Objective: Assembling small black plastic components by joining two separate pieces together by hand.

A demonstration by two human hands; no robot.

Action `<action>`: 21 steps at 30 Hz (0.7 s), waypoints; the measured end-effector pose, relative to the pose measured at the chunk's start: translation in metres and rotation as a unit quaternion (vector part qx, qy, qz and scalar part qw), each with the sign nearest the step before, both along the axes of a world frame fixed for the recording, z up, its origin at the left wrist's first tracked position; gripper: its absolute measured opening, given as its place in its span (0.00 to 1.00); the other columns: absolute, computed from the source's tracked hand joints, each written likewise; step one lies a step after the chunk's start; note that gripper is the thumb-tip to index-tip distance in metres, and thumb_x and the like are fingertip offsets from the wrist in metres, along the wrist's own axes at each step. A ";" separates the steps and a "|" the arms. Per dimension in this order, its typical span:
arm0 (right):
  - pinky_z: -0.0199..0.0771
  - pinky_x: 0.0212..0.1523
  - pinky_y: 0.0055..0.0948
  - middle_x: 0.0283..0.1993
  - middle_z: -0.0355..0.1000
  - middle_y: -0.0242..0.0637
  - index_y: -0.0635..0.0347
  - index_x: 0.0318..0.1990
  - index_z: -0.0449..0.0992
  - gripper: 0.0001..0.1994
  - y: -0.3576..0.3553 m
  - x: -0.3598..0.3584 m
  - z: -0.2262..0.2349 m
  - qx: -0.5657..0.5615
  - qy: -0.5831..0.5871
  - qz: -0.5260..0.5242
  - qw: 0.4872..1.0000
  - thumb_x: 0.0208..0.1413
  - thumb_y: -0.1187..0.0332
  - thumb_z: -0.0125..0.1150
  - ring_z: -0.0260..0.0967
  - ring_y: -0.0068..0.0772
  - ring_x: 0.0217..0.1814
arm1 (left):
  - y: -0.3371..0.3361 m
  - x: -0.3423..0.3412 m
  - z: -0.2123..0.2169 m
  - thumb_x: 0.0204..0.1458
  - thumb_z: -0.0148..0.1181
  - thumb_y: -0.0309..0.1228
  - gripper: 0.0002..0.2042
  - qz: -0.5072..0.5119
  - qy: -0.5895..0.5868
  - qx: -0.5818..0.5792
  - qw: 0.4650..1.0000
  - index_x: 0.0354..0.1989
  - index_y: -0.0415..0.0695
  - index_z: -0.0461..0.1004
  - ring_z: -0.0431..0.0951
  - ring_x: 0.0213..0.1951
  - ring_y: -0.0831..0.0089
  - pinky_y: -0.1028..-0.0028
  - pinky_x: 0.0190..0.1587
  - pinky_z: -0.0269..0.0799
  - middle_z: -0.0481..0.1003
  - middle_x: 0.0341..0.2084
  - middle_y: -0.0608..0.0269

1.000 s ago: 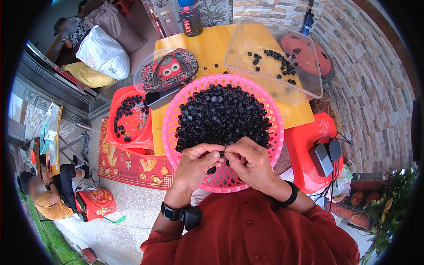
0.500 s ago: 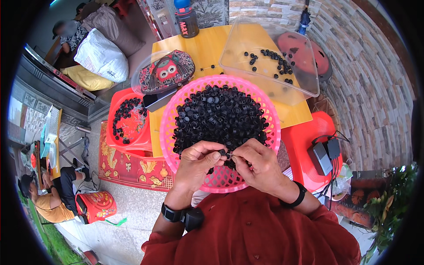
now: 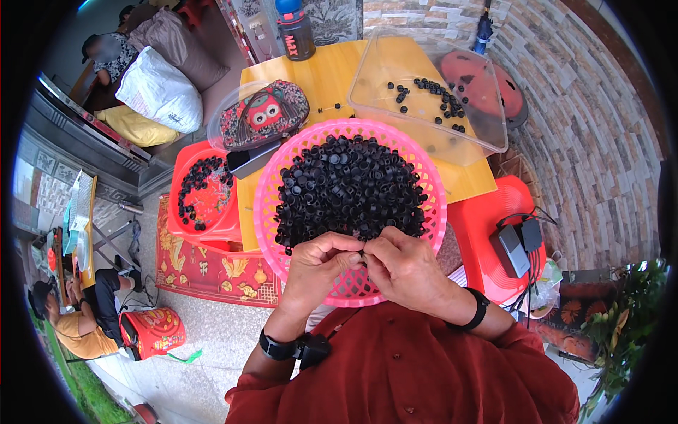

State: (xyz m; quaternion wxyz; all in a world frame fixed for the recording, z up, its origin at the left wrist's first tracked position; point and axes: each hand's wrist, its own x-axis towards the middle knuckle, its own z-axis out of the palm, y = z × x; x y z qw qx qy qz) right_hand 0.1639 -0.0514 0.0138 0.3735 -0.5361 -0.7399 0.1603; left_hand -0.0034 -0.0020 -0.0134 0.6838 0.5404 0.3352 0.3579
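Going left to right, we first see a red tub [image 3: 205, 194] low beside the yellow surface [image 3: 332, 74], with a loose scatter of small black caps in it. Next comes the pink basket [image 3: 282, 177], heaped with black caps [image 3: 349, 187] almost to its rim. Further right stands a clear tray [image 3: 431, 134] holding only a sparse handful of the same black pieces.

At the near rim of the basket our left hand [image 3: 321, 265] and right hand [image 3: 406, 272] meet. The fingers [image 3: 349, 256] of both are pinched together on one small black piece [image 3: 363, 252], which sits right where the fingertips touch, just over the basket's near edge. Both hands are closed around it, not released.

We judge the work to be at an early stage: the heap in the basket is by far the largest lot, and the tub and the tray hold few pieces by comparison, so most is left to handle.

As for how the held piece lies, it is almost wholly covered by the fingertips, so we cannot tell which way it points or how its long axis runs. The caps in the heap lie every which way, some showing their open hollow upward.
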 end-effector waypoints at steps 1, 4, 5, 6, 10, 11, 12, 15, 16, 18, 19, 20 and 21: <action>0.67 0.19 0.30 0.24 0.66 0.39 0.64 0.32 0.72 0.07 0.000 0.000 -0.003 0.001 -0.001 -0.001 1.000 0.43 0.81 0.61 0.68 0.36 0.21 | 0.000 -0.001 0.000 0.50 0.54 0.16 0.07 -0.001 -0.001 0.001 1.000 0.37 0.38 0.75 0.77 0.34 0.76 0.77 0.38 0.75 0.75 0.34 0.60; 0.70 0.21 0.31 0.28 0.66 0.39 0.63 0.36 0.73 0.08 0.001 -0.001 -0.011 0.006 0.080 0.002 0.997 0.46 0.76 0.61 0.70 0.38 0.24 | 0.004 -0.004 -0.002 0.51 0.55 0.18 0.07 0.002 -0.001 -0.072 0.997 0.38 0.38 0.73 0.77 0.34 0.75 0.77 0.37 0.75 0.75 0.34 0.60; 0.70 0.23 0.28 0.29 0.68 0.38 0.63 0.38 0.74 0.10 0.001 -0.003 -0.010 -0.017 0.166 -0.006 0.986 0.46 0.77 0.62 0.70 0.33 0.26 | 0.006 -0.004 -0.003 0.51 0.56 0.20 0.07 0.002 -0.095 -0.139 0.986 0.39 0.39 0.71 0.77 0.34 0.74 0.77 0.37 0.75 0.75 0.34 0.59; 0.70 0.24 0.24 0.31 0.69 0.37 0.62 0.41 0.74 0.12 0.000 -0.004 -0.009 -0.042 0.252 -0.013 0.967 0.47 0.77 0.63 0.70 0.29 0.28 | 0.005 -0.004 -0.004 0.51 0.56 0.21 0.08 0.003 -0.187 -0.204 0.961 0.40 0.40 0.69 0.77 0.34 0.74 0.76 0.37 0.75 0.75 0.35 0.59; 0.70 0.30 0.19 0.36 0.69 0.34 0.61 0.43 0.74 0.14 0.003 -0.003 -0.030 -0.010 0.317 0.023 0.948 0.46 0.79 0.63 0.68 0.21 0.32 | 0.009 0.008 -0.005 0.52 0.57 0.24 0.08 -0.034 -0.208 -0.207 0.956 0.40 0.43 0.67 0.77 0.35 0.73 0.76 0.36 0.75 0.75 0.34 0.59; 0.69 0.32 0.18 0.38 0.69 0.35 0.61 0.42 0.75 0.13 0.002 -0.003 -0.032 -0.008 0.355 0.017 0.935 0.47 0.80 0.63 0.67 0.20 0.33 | 0.009 0.011 -0.002 0.52 0.58 0.24 0.08 -0.027 -0.193 -0.216 0.957 0.39 0.42 0.67 0.75 0.32 0.76 0.79 0.33 0.72 0.75 0.33 0.60; 0.69 0.33 0.18 0.40 0.68 0.35 0.60 0.41 0.75 0.12 0.002 -0.003 -0.034 -0.006 0.395 0.009 0.919 0.47 0.81 0.62 0.66 0.19 0.33 | 0.010 0.013 0.001 0.51 0.58 0.24 0.08 -0.020 -0.177 -0.228 0.957 0.38 0.42 0.67 0.74 0.29 0.79 0.81 0.29 0.69 0.75 0.32 0.61; 0.71 0.36 0.19 0.45 0.67 0.39 0.62 0.41 0.73 0.12 0.003 0.001 -0.033 -0.014 0.408 -0.004 0.913 0.48 0.83 0.60 0.68 0.19 0.36 | 0.014 0.016 0.010 0.51 0.60 0.26 0.10 -0.020 -0.073 -0.208 0.975 0.38 0.41 0.68 0.71 0.27 0.80 0.80 0.29 0.68 0.74 0.30 0.62; 0.71 0.36 0.19 0.45 0.67 0.39 0.62 0.41 0.73 0.12 0.003 0.002 -0.030 -0.013 0.411 -0.005 0.911 0.48 0.83 0.60 0.68 0.19 0.36 | 0.020 0.016 0.012 0.51 0.60 0.26 0.10 -0.021 -0.070 -0.207 0.976 0.38 0.41 0.68 0.71 0.27 0.80 0.80 0.29 0.68 0.74 0.30 0.62; 0.72 0.39 0.19 0.45 0.69 0.39 0.63 0.39 0.70 0.11 0.006 0.005 -0.025 -0.022 0.548 0.007 0.836 0.49 0.85 0.58 0.68 0.18 0.39 | 0.038 0.014 0.016 0.50 0.61 0.29 0.12 -0.039 0.140 -0.042 0.988 0.41 0.42 0.69 0.73 0.29 0.81 0.81 0.29 0.68 0.73 0.30 0.65; 0.72 0.39 0.19 0.45 0.69 0.39 0.63 0.39 0.70 0.11 0.005 0.010 -0.025 -0.021 0.551 0.008 0.834 0.49 0.85 0.58 0.68 0.18 0.39 | 0.045 0.016 0.018 0.50 0.61 0.29 0.12 -0.022 0.190 0.033 0.981 0.42 0.41 0.70 0.70 0.27 0.82 0.82 0.27 0.66 0.73 0.28 0.67; 0.73 0.40 0.20 0.44 0.69 0.38 0.63 0.38 0.69 0.10 0.004 0.018 -0.027 -0.047 0.557 0.019 0.829 0.49 0.85 0.57 0.69 0.18 0.40 | 0.052 0.017 0.015 0.50 0.61 0.28 0.12 -0.020 0.225 0.078 0.971 0.43 0.40 0.70 0.70 0.26 0.83 0.82 0.27 0.66 0.72 0.27 0.67; 0.73 0.40 0.20 0.43 0.70 0.37 0.63 0.37 0.67 0.10 0.003 0.022 -0.027 -0.072 0.563 0.029 0.823 0.49 0.85 0.57 0.69 0.18 0.41 | 0.059 0.020 0.011 0.50 0.61 0.27 0.12 -0.018 0.258 0.122 0.958 0.43 0.40 0.70 0.69 0.25 0.83 0.82 0.27 0.66 0.72 0.26 0.67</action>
